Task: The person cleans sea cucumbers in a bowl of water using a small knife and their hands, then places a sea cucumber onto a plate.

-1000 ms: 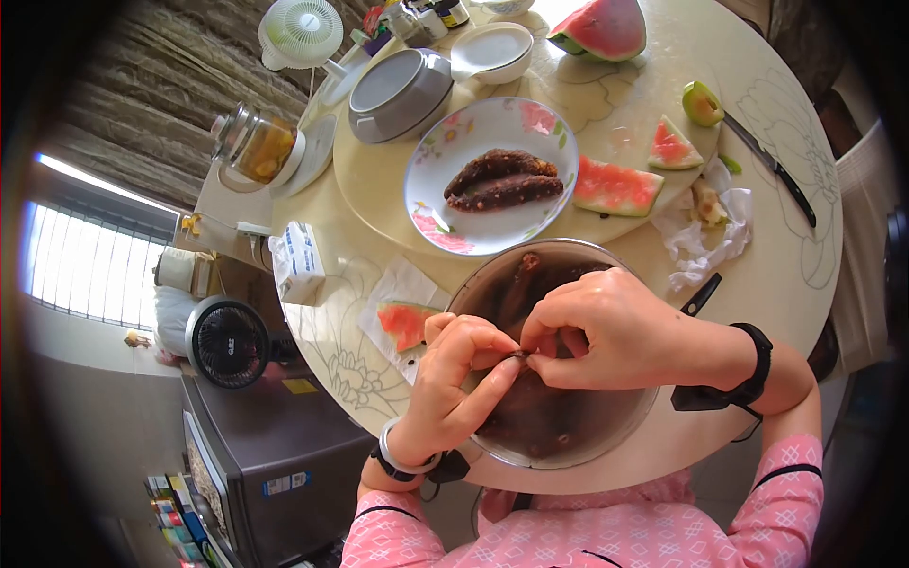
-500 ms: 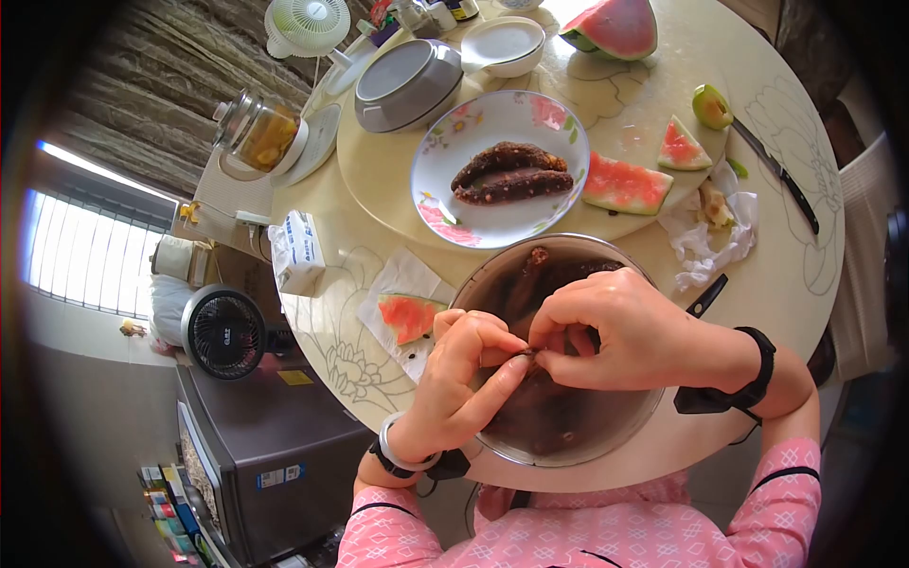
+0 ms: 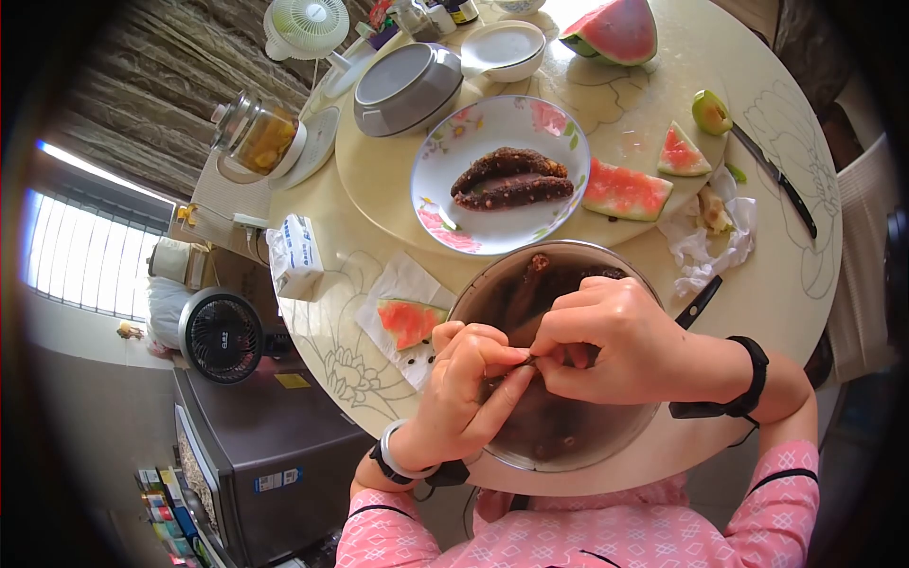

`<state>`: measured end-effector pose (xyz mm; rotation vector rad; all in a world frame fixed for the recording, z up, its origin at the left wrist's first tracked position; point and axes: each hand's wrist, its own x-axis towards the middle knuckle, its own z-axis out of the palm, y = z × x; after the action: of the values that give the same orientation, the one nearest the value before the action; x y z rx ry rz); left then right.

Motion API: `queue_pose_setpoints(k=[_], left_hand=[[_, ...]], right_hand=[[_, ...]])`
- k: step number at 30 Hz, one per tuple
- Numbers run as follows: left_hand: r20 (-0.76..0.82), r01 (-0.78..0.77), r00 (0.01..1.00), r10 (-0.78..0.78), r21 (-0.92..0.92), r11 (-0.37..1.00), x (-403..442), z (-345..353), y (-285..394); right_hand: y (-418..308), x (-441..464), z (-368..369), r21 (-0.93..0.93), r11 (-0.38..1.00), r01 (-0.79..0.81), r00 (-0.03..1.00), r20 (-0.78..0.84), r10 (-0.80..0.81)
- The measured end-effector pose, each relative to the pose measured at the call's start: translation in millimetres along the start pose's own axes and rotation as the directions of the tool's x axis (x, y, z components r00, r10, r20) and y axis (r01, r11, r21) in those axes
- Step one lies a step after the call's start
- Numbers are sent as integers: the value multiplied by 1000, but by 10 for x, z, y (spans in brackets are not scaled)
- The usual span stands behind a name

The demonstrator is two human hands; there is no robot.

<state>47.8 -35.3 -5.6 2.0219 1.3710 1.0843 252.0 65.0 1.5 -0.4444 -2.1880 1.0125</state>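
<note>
Over a round metal pot (image 3: 457, 317) of murky brown water, my left hand (image 3: 469, 383) and my right hand (image 3: 606, 336) meet fingertip to fingertip. Both pinch one small dark scrap (image 3: 530, 361), too small and hidden to name. Dark, knobbly pieces lie in the water, one with its end (image 3: 540, 262) showing near the far rim. Just beyond the pot, a floral plate (image 3: 436, 180) carries two dark, bumpy pieces that look like sea cucumbers (image 3: 511, 180).
Watermelon slices (image 3: 625, 192) lie right of the plate, another slice (image 3: 409, 323) on tissue at left. A black-handled knife (image 3: 776, 180) rests at far right; another dark handle (image 3: 699, 303) is beside the pot. A grey dish (image 3: 407, 85) and tissue pack (image 3: 295, 257) stand left.
Both hands keep their pinch over the pot with only slight finger shifts. The view has tilted a little, so the plate and pot appear slightly lower.
</note>
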Motion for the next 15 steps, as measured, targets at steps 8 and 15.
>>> queue_pose_setpoints(k=[8,15], left_hand=[[-25,0,1000,0,9,1000,-9,29,17],[-82,-5,997,13,105,994,-19,56,7]], right_hand=[[37,12,-15,53,999,8,1000,-7,-8],[-22,6,-12,102,989,-106,992,80,98]])
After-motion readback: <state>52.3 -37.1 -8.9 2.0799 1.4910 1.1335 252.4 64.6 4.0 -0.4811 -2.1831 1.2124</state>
